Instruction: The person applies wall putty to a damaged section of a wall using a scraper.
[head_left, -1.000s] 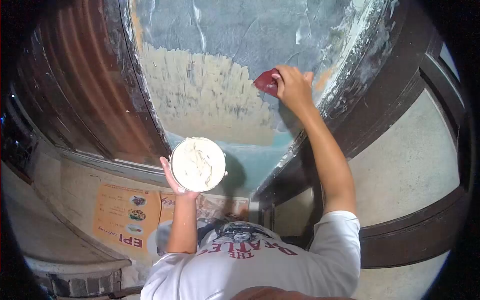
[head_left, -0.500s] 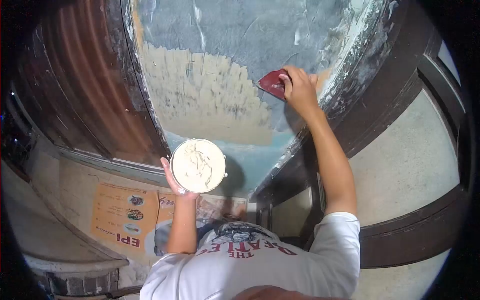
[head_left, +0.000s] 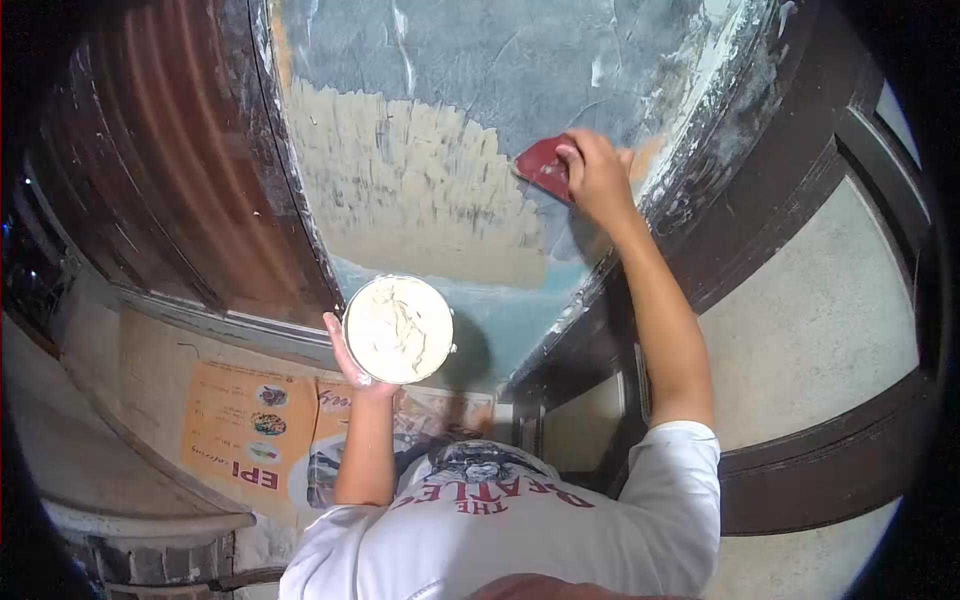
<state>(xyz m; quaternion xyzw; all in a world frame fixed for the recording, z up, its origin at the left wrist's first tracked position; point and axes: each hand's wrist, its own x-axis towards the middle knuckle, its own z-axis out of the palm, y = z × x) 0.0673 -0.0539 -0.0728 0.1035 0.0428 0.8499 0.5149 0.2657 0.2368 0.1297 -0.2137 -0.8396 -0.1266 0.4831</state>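
My right hand [head_left: 598,175] grips a red scraper [head_left: 543,164] and presses its blade against a blue-grey wall panel [head_left: 500,70], at the right edge of a cream patch of filler [head_left: 410,190]. My left hand [head_left: 345,358] holds up a round white tub [head_left: 398,329] full of pale putty, below the patch and in front of the wall's lower part. Both arms reach forward from my white printed T-shirt [head_left: 500,530].
A reddish-brown shutter [head_left: 170,170] lies left of the panel, and a dark wooden frame [head_left: 760,190] runs along its right. An orange printed sheet [head_left: 250,435] lies on the floor below. A pale wall [head_left: 810,330] stands at the right.
My right hand has shifted the scraper slightly to the right along the panel. The tub in my left hand has barely moved.
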